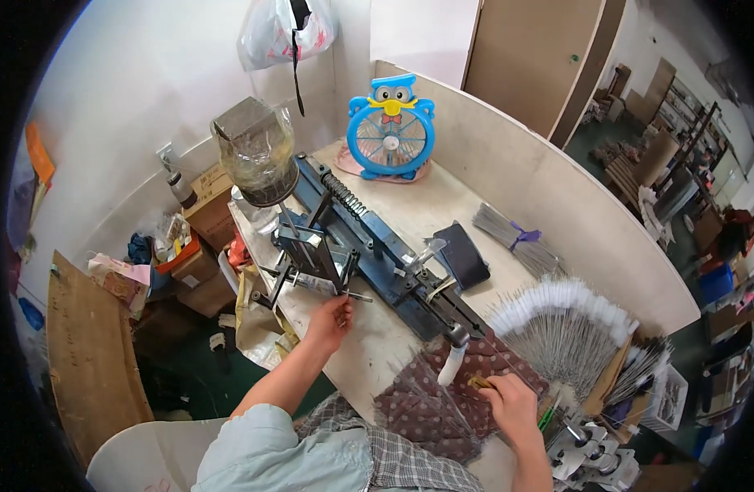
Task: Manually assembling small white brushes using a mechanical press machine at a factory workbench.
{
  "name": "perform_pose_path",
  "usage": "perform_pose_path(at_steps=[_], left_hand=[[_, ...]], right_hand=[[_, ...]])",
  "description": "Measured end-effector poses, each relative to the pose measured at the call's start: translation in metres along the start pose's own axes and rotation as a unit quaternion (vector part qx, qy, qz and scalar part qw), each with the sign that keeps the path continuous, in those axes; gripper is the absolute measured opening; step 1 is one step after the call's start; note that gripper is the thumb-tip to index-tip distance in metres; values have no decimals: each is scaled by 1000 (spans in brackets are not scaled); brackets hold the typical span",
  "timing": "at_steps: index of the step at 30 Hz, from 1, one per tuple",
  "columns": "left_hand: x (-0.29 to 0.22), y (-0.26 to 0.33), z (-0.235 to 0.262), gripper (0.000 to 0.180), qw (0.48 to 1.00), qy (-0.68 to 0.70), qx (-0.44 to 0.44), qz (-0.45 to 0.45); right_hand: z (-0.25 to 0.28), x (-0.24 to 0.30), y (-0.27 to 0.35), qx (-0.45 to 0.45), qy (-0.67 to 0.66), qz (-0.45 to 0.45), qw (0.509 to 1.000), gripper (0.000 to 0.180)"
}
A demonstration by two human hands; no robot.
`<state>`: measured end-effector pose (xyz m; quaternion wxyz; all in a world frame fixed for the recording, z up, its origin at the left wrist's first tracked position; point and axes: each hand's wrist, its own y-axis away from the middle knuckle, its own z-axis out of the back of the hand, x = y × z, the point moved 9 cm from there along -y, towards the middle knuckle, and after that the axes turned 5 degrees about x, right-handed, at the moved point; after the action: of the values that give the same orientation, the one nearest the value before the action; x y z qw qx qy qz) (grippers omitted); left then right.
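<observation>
My left hand (332,321) is closed, fingertips pinched together beside a thin metal rod (360,297) that sticks out from the black bench machine (311,254). Whatever lies between those fingertips is hidden. On the right, my right hand (512,406) grips a small brass-coloured piece (479,382) between thumb and fingers; its exact kind is too small to tell. That hand is over a brown polka-dot cloth (410,394) covering the near part of the table. Close to it, a white-handled lever (451,366) hangs from the end of the long blue-black metal rail (385,258).
A fan of white-tipped wire brushes (565,328) spreads at the right. Behind are a purple-tied wire bundle (520,238), a dark case (462,256) and a blue cartoon fan (391,135). A metal fixture (594,459) stands near right; cardboard boxes (209,197) are at left.
</observation>
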<state>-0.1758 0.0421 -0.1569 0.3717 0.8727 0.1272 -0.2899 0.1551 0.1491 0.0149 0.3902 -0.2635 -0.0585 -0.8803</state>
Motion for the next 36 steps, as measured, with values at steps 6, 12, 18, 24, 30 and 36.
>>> perform_pose_path(at_steps=[6,12,18,24,30,36], left_hand=[[79,80,-128,15,972,-145,179,38],[139,97,-226,16,929,-167,328,46],[155,101,-255,19,892,-302,335,-25],[151,104,-247,17,892,-320,314,-66],[152,95,-236,17,910,-277,302,-63],[125,92,-227,16,946,-213,226,-94]], right_hand=[[69,-9,9,-166,7,-5,986,16],[59,-44,3,-132,-107,-62,984,15],[71,-66,39,-169,-114,-104,973,16],[55,-64,32,-121,-230,-38,965,21],[49,-36,48,-155,-54,63,984,19],[69,-19,30,-220,37,74,972,16]])
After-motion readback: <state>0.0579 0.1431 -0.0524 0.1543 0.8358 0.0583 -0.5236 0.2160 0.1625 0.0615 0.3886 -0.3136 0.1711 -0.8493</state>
